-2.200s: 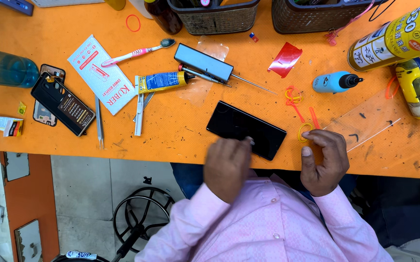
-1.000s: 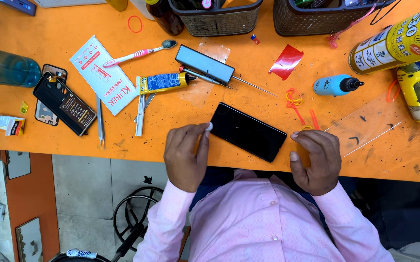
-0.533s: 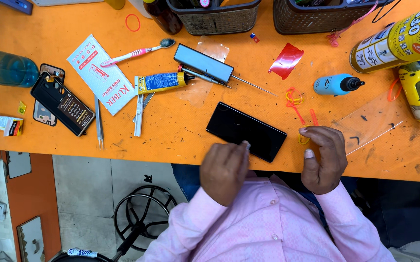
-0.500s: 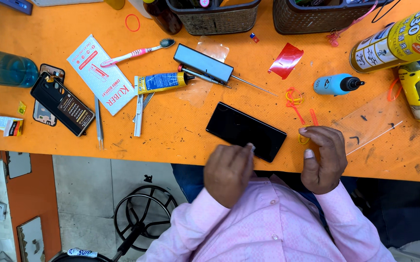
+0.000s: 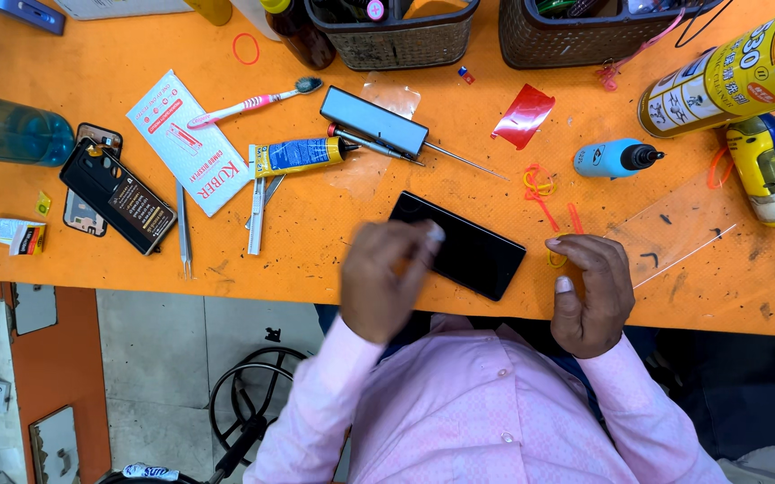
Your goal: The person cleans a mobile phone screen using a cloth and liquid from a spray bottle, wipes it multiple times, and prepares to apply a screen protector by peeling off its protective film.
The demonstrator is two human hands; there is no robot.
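A black phone (image 5: 470, 248) lies flat and slanted on the orange table (image 5: 316, 233) near its front edge. My left hand (image 5: 386, 277) is blurred by motion, with a fingertip on the phone's left end. Whether it holds anything small I cannot tell. My right hand (image 5: 590, 290) rests curled on the table just right of the phone, its fingertips by a small yellow ring (image 5: 555, 259).
To the left lie an opened phone body (image 5: 119, 197), tweezers (image 5: 183, 230), a glue tube (image 5: 302, 154), a toothbrush (image 5: 253, 103) and a white packet (image 5: 195, 143). A grey box (image 5: 374, 120), red film (image 5: 522, 116), blue bottle (image 5: 614, 158), spray can (image 5: 732, 76) and two baskets stand behind.
My left hand has been sweeping back and forth over the phone's left part; it now sits further left than half a second ago. My right hand has stayed beside the phone.
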